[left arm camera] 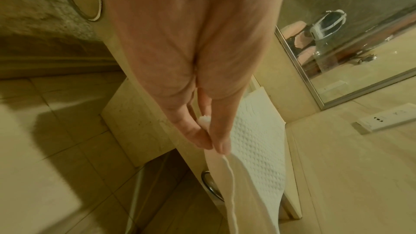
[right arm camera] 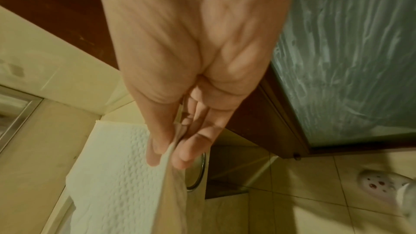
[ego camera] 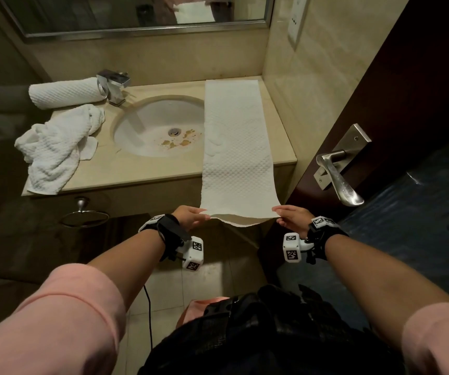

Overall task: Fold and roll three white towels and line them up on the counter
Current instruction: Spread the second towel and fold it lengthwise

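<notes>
A long white waffle-textured towel, folded into a narrow strip [ego camera: 235, 136], is being held stretched along the right side of the beige stone tabletop [ego camera: 142, 174], its far end lying at the wall and its near end hanging past the front edge. The near left corner is being pinched by the left hand [ego camera: 190, 216], thumb against fingers [left arm camera: 219, 141]; the near right corner is being pinched likewise by the right hand [ego camera: 291, 216], its fingers [right arm camera: 184, 156] closing on the cloth.

On the far left, a rolled white towel [ego camera: 66, 92] is lying beside the chrome faucet [ego camera: 113, 86]; nearer, a crumpled white towel [ego camera: 55, 146] is waiting unfolded. The oval basin [ego camera: 158, 125] is being partly overlapped by the strip.

The cloth is judged light, soft and limp: it is sagging between the two pinches, so it is best gripped at the corners and kept taut while being rolled. How many layers are being gripped cannot be made out, and the towel's underside is hidden.
</notes>
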`<state>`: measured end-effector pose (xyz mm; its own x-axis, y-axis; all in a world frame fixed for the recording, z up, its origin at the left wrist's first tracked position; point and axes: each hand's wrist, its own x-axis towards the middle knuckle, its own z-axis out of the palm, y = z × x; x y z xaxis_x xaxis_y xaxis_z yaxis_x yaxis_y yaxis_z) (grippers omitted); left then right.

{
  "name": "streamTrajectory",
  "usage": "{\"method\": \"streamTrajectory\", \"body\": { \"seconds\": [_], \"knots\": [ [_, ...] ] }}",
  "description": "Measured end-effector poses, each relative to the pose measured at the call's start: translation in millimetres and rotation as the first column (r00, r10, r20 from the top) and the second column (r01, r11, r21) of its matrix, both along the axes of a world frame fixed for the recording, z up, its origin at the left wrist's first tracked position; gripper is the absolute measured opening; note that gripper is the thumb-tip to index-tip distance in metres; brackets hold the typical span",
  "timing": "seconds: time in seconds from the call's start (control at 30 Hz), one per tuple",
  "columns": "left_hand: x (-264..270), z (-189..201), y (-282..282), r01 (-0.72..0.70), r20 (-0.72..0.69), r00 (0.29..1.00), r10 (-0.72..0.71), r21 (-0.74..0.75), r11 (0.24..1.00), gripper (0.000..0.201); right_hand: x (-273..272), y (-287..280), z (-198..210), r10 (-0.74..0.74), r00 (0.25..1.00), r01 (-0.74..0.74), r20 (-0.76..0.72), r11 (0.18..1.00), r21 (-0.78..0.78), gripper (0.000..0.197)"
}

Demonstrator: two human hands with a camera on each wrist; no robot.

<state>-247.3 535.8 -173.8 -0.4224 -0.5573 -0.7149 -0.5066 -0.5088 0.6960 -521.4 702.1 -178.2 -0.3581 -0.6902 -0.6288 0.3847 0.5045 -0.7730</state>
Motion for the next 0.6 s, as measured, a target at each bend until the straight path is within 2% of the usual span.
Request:
{"method": "streamTrajectory", "body": {
  "seconds": [0.1, 0.23, 0.3, 0.37, 0.4, 0.5, 0.6],
  "knots": [
    [6.5, -1.1, -3.3, 0.088, 0.012, 0.996, -0.088, -0.006, 0.996, 0.044, -1.1, 1.0, 5.6, 0.022, 0.999, -0.022, 0.03, 1.0, 0.01, 0.023],
    [7.8, -2.2, -6.1, 0.142, 0.048, 0.99, -0.136, -0.143, 0.979, 0.041, -1.0, 2.3, 9.8, 0.094, 0.995, -0.094, 0.026, 0.995, 0.017, 0.034],
    [7.0, -0.5, -5.6, 0.132, 0.039, 0.991, -0.127, -0.189, 0.973, 0.031, -0.1, 2.9, 9.0, 0.12, 0.993, -0.119, -0.019, 0.992, 0.029, 0.039],
    [4.2, -0.2, -5.3, 0.117, 0.048, 0.993, -0.11, -0.19, 0.975, 0.01, 1.4, 3.5, 6.4, 0.088, 0.992, -0.087, -0.092, 0.996, 0.021, 0.037],
    [2.8, 1.8, -4.5, 0.117, 0.061, 0.992, -0.107, -0.194, 0.974, 0.006, 2.3, 3.5, 4.8, 0.052, 0.993, -0.052, -0.109, 0.999, 0.002, 0.034],
    [0.5, -0.2, -6.2, 0.12, 0.108, 0.989, -0.099, -0.21, 0.97, 0.025, 4.6, 1.0, 0.3, -0.052, 0.992, 0.05, -0.118, 0.998, -0.023, 0.026],
    [0.5, -2.3, -10.5, 0.08, 0.125, 0.991, -0.056, -0.189, 0.979, 0.026, 3.8, -5.5, -4.7, -0.093, 0.984, 0.094, -0.149, 0.996, 0.002, 0.027]
  ]
}}
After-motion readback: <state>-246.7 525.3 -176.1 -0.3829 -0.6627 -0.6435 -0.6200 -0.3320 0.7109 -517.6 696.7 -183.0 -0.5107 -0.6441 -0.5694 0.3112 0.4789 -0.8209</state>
